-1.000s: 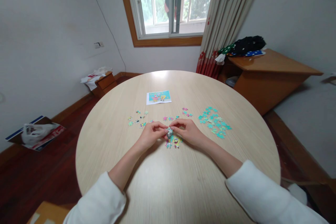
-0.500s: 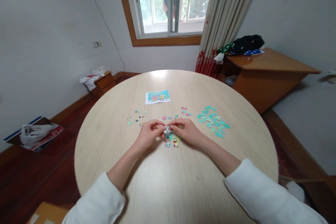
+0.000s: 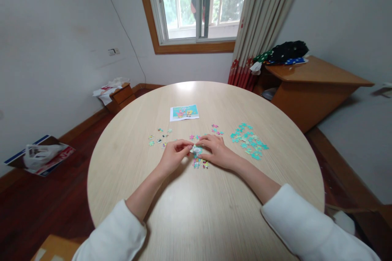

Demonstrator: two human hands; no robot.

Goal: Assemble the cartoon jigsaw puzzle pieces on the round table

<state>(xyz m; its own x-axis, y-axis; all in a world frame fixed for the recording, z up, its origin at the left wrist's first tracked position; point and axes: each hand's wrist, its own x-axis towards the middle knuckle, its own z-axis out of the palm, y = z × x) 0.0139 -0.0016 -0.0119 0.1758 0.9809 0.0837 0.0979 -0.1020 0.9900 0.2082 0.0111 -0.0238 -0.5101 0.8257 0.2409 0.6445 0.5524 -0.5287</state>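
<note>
One small, whitish puzzle piece (image 3: 194,150) is pinched in left fingers (image 3: 184,143), right fingers (image 3: 204,142) parted beside it.

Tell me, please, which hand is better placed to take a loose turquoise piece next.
Probably the right hand: the turquoise pieces lie on its side, nearer to it, while the left hand is farther off and would have to cross over.

1 pale puzzle piece (image 3: 193,149) is at the far edge of a multicoloured, partly hidden joined section (image 3: 196,164).
</note>
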